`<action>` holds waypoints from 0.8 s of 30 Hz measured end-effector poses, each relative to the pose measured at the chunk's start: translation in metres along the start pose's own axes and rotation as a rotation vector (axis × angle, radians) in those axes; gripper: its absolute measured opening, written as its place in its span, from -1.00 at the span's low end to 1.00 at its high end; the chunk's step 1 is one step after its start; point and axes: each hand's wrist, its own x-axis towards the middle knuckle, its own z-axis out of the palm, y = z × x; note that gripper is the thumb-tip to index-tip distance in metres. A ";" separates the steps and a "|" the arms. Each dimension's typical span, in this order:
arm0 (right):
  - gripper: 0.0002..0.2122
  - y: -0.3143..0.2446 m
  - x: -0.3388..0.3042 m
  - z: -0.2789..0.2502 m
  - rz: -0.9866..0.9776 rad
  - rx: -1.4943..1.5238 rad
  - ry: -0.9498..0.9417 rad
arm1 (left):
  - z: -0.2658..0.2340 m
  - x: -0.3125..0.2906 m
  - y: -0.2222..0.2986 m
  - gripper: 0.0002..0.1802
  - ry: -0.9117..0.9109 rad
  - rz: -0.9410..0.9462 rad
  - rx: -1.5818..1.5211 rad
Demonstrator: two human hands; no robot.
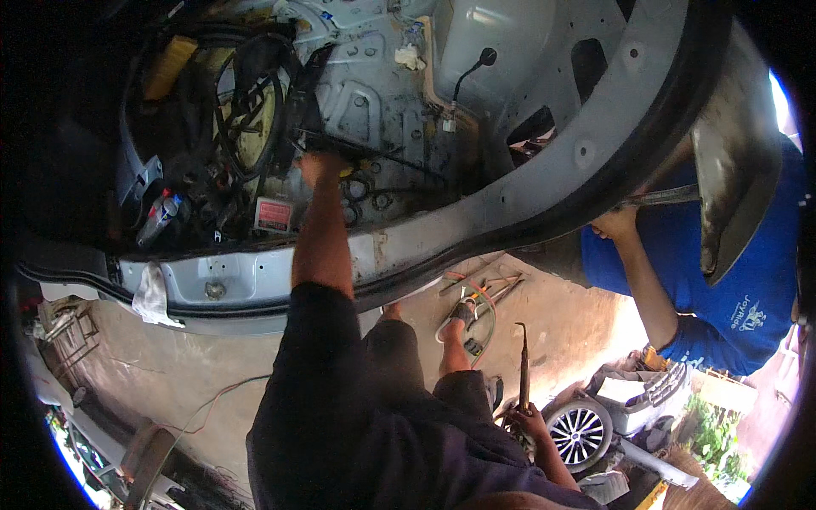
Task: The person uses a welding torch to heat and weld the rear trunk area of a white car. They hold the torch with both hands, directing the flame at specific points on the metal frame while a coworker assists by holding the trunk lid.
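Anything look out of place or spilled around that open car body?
Mostly a clear bottle: it appears to lie tilted among dark clutter at the bay's left, odd beside car parts. A white cloth also hangs loosely over the metal rim. I see no clear spill.

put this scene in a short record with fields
left grip: at a dark part inside the open car body; hold unclear
right grip: closed around a slim tool, bent tip upward
inside body: plastic bottle, red-and-white box
over the rim: white cloth
lower right: spoked wheel
at right: co-worker, blue shirt
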 end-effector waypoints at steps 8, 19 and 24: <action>-0.74 0.021 -0.001 0.003 -0.013 0.044 0.094 | -0.069 -0.007 -0.032 -0.45 -0.016 0.483 0.048; -0.65 0.033 0.019 -0.012 -0.005 0.041 0.003 | -0.040 -0.013 -0.040 -0.39 -0.239 0.311 0.377; -0.75 0.031 0.008 -0.002 0.045 0.124 -0.010 | -0.111 -0.042 -0.010 -0.45 -0.242 0.384 0.335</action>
